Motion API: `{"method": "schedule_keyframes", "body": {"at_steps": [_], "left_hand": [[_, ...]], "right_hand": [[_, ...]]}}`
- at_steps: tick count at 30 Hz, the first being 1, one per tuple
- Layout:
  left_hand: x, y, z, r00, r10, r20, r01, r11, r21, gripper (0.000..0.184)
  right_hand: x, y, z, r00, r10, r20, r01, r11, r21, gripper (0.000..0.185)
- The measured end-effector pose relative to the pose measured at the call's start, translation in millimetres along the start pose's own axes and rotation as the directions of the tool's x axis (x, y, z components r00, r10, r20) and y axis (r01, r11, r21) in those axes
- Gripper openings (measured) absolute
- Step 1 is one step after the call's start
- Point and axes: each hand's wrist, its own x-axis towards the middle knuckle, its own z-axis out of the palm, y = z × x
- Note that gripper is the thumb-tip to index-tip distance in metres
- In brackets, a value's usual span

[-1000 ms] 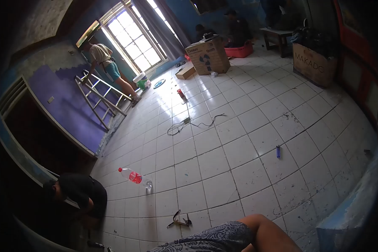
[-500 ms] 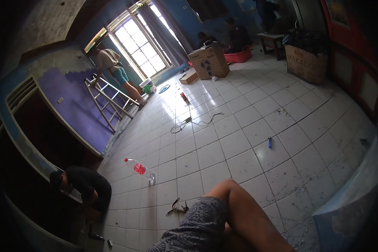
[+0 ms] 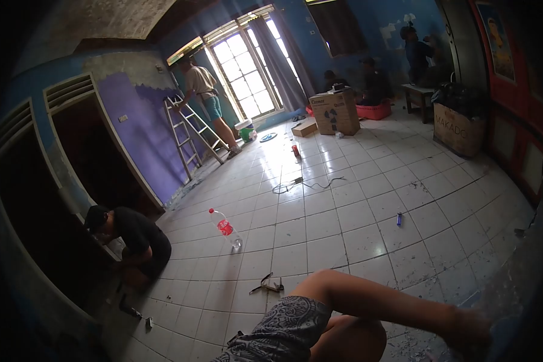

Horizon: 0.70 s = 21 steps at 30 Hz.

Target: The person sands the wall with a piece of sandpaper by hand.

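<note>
Neither my left hand nor my right hand shows in the head view. My bent leg (image 3: 368, 295) and patterned shorts (image 3: 289, 329) fill the bottom of the view. Just beyond the shorts, a small metal tool (image 3: 268, 284) lies on the tiles. A clear plastic bottle (image 3: 225, 228) with a red cap and red label stands on the floor further off. To the right lies a blue lighter (image 3: 399, 219).
A person (image 3: 133, 244) crouches by the left doorway; another (image 3: 205, 99) stands by a ladder (image 3: 193, 134). Several people are at the back, near a cardboard box (image 3: 335, 113) and a bench (image 3: 417, 99). A cable (image 3: 308, 184) lies mid-floor. A MAKADO box (image 3: 458, 130) is at right.
The view has shifted and levelled out. My leg now reaches further across the bottom right, with the knee bent. The crouching person's head and arm have come into fuller view.
</note>
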Motion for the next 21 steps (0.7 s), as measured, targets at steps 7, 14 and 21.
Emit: {"method": "schedule_keyframes", "body": {"at_steps": [7,14,21], "left_hand": [[1.5,-37.9,91.3,0.337,0.194,-0.921,-0.218,0.968,0.124,0.022],[-9.6,-27.4,133.4,0.269,0.055,-0.962,-0.565,0.818,-0.111,0.044],[-9.5,-12.7,165.6,0.188,-0.321,-0.928,-0.760,0.552,-0.344,0.070]], "right_hand": [[3.0,9.8,-36.7,0.989,-0.118,0.084,0.136,0.959,-0.250,0.062],[-21.4,45.2,-64.0,0.976,-0.209,-0.057,0.180,0.928,-0.325,0.082],[-36.0,-32.0,-52.3,0.911,-0.214,-0.353,0.390,0.171,0.905,0.092]]}}
